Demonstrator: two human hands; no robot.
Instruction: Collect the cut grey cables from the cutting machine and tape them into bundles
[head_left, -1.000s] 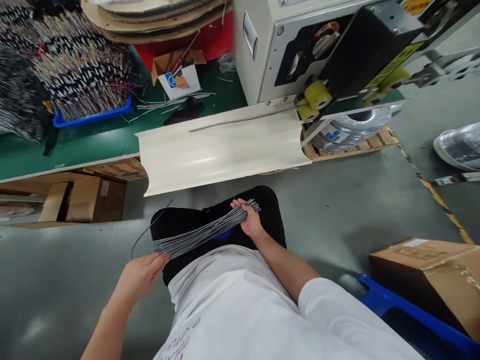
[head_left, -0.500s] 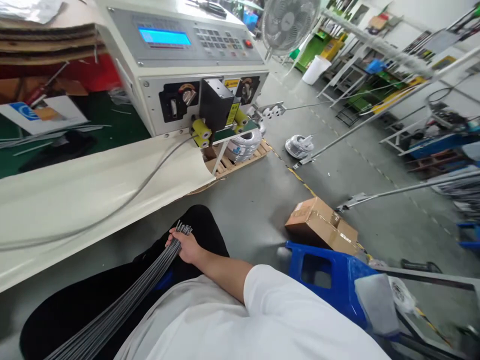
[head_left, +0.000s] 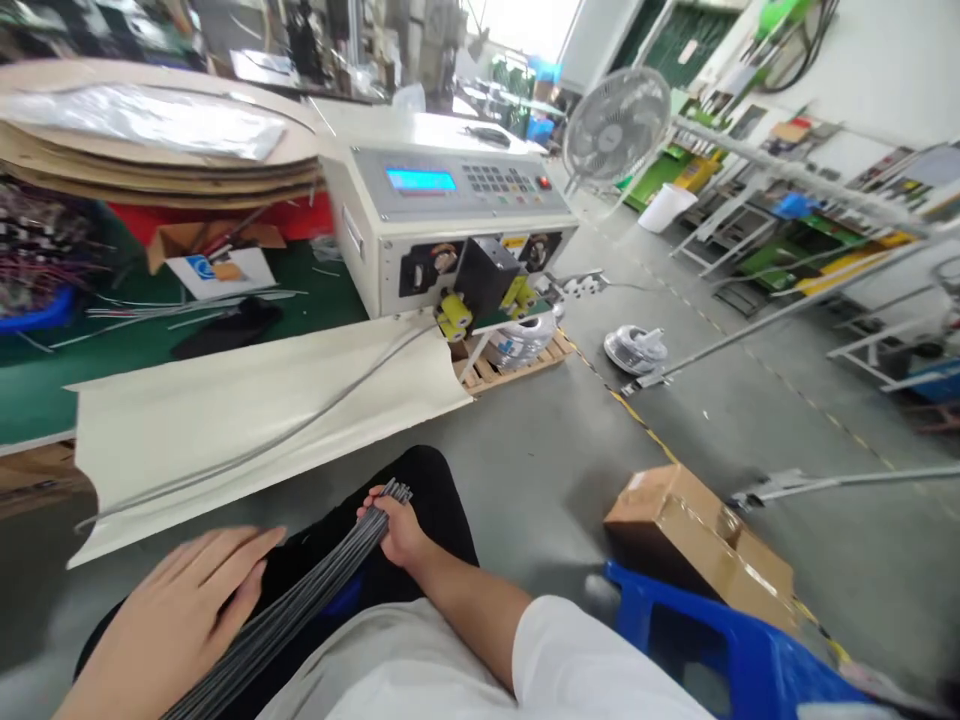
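Note:
My right hand (head_left: 399, 525) is closed around one end of a bundle of grey cables (head_left: 315, 592), which runs across my lap to the lower left. Over the lower part of the bundle hovers my left hand (head_left: 184, 610), its fingers stretched out and holding nothing; whether it touches the cables I cannot tell. A single grey cable (head_left: 300, 425) comes out between the yellow rollers (head_left: 454, 315) of a wire-cutting machine (head_left: 457, 215) and lies along a cream sheet (head_left: 187, 420) that forms a trough in front of the table.
Left of the machine, a green table (head_left: 37, 390) carries round cardboard sheets (head_left: 150, 180), loose wire pieces and a small open box. On the floor to the right are a cardboard box (head_left: 697, 540), a blue stool (head_left: 720, 640) and a wire coil (head_left: 636, 348). A fan (head_left: 619, 130) stands behind.
My left hand has come into view at the lower left, above the cable bundle. The view has shifted left and up, showing more of the table. My right hand keeps its hold.

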